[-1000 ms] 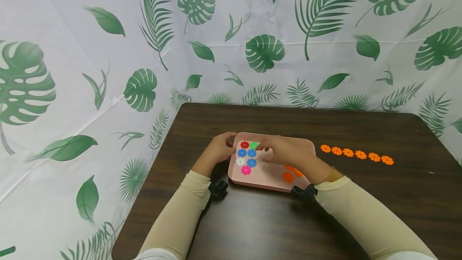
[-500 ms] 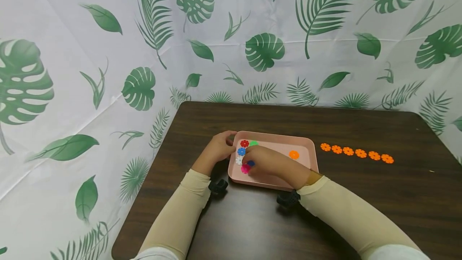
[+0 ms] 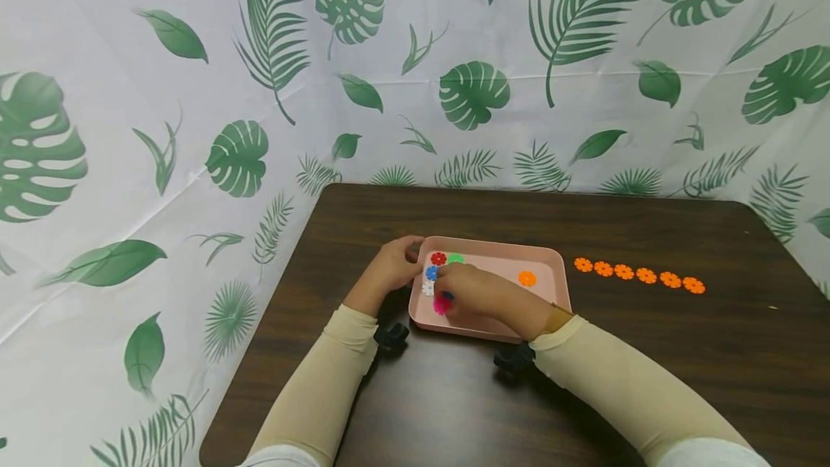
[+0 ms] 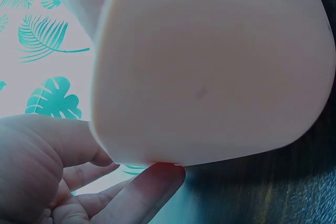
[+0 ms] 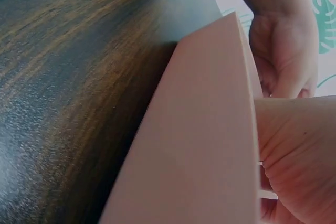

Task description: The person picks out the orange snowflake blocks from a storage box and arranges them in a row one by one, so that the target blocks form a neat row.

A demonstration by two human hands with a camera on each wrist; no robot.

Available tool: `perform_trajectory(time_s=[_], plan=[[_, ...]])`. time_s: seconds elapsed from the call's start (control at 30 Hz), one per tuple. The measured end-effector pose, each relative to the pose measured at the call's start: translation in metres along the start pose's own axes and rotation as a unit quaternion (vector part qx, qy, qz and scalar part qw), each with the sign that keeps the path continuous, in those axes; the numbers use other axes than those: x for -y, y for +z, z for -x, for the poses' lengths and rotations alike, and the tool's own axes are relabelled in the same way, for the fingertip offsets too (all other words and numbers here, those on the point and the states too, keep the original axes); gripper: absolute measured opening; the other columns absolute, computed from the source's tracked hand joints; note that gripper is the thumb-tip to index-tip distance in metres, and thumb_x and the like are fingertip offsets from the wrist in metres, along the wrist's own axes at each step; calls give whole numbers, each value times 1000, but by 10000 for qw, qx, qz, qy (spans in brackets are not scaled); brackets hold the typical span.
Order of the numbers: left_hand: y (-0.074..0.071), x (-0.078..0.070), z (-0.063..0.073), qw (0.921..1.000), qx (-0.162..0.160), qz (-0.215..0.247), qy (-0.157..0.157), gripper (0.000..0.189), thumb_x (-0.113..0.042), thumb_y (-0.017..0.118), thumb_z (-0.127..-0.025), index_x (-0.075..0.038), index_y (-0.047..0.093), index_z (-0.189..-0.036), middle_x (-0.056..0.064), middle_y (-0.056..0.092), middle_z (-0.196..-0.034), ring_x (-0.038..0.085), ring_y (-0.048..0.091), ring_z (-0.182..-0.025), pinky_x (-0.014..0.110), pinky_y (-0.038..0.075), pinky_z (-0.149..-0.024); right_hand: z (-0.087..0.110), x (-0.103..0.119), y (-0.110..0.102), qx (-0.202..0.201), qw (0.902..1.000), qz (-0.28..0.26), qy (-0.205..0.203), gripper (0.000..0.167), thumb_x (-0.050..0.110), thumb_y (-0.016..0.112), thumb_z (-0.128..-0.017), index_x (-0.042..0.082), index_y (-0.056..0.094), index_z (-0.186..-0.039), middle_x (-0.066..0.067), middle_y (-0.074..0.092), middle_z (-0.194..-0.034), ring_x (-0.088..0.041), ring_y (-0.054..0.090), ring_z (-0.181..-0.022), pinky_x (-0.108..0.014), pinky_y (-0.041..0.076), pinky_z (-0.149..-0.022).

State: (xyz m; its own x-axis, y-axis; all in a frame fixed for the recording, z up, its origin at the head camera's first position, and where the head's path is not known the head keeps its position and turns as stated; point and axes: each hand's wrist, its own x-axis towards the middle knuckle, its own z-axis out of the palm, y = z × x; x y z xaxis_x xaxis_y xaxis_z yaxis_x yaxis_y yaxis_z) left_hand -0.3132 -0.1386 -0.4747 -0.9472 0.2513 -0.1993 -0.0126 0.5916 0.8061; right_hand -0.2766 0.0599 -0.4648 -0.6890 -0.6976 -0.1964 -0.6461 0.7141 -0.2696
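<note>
A shallow pink tray (image 3: 558,265) stands on the table and holds several small notched discs. My left hand (image 3: 391,265) grips its left end; in the left wrist view the thumb and fingertips (image 4: 170,174) meet the tray edge. My right hand (image 3: 473,290) reaches into the tray, fingers bent down over a blue disc (image 3: 449,295) and a pink disc (image 3: 442,305). I cannot tell whether it pinches one. Beside those fingers lie a white disc (image 3: 429,288), another blue disc (image 3: 431,273), a red disc (image 3: 438,259) and a green disc (image 3: 456,258).
One orange disc (image 3: 527,278) lies in the right part of the tray. A row of several orange discs (image 3: 624,272) runs across the dark wooden table (image 3: 415,395), right of the tray. A leaf-print cloth (image 3: 402,92) hangs behind and to the left.
My right hand has come down and toward me from near the green disc to the blue and pink discs, now covering the tray's lower orange discs. The left hand stays put.
</note>
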Motion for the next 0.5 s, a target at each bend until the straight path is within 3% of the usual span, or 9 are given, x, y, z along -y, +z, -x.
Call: perform_trajectory(time_s=[0.2,0.5], plan=[[1,0,1,10000,19,-7,11,62,-6,68,-90,-15,54,-149,17,68,-119,23,70,-79,35,62,-67,2,1,0,-42,9997,-225,89,35,27,90,-77,17,71,-104,7,59,-95,-12,54,-88,-24,55,-81],[0,0,3,9999,28,68,75,61,-6,67,-90,-15,54,-149,18,68,-118,23,70,-80,35,62,-67,6,-4,-5,-164,9973,-700,130,36,26,89,-77,19,70,-107,10,62,-87,-11,57,-85,-26,55,-79]])
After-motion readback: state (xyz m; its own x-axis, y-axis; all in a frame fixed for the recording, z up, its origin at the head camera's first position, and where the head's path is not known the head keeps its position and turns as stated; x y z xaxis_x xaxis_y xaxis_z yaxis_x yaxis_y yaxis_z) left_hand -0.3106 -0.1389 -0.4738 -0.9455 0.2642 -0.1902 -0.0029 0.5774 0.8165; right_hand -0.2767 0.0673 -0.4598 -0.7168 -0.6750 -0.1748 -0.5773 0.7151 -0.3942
